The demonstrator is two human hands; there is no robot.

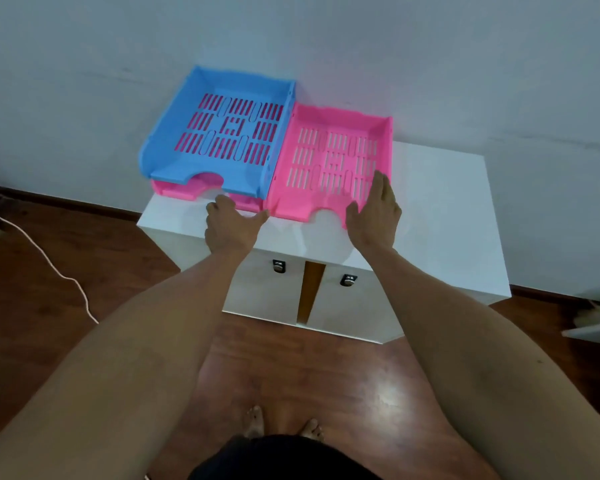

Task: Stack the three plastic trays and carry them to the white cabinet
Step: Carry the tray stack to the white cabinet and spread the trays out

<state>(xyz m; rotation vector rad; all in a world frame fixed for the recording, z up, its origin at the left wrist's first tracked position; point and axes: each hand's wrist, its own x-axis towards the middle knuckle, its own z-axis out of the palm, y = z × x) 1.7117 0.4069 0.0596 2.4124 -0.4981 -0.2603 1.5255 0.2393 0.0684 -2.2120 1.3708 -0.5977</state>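
Note:
On top of the white cabinet, a blue slotted tray sits stacked on a pink tray at the left, against the wall. A second pink tray lies flat beside them on the right, touching the stack. My right hand is on this tray's front right corner, with fingers along its right wall and the thumb at the front lip. My left hand is at its front left corner. Its thumb touches the corner and its fingers are loosely curled in front of the stack.
The cabinet stands against a pale wall on a dark wooden floor, with two doors and metal locks facing me. A white cable runs across the floor at the left. A white object lies on the floor at the right.

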